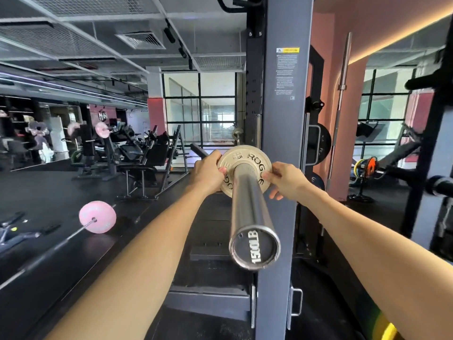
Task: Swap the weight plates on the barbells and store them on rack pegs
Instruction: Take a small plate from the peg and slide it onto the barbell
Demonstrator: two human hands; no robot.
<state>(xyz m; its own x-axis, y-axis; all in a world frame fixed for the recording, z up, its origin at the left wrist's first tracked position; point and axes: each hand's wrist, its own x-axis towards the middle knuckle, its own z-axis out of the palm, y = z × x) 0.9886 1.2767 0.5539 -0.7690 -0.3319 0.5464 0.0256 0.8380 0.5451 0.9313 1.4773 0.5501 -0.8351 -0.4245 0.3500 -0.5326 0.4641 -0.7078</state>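
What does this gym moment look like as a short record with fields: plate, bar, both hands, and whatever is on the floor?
plate: small pale Rogue plate, seated far in on the barbell sleeve
sleeve end: end cap marked 1500LB, pointing at the camera
left hand: grips the plate's left edge
right hand: grips the plate's right edge
rack: grey upright just behind the plate
floor: second barbell with a pink plate, to the left

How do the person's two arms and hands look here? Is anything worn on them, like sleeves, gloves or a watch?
Both forearms are bare as far as the picture shows: no sleeves reach into view. The left hand and the right hand wear no gloves, and no watch, bracelet or ring is visible on the sides that show. The fingernails are short and unpainted, as far as can be seen.
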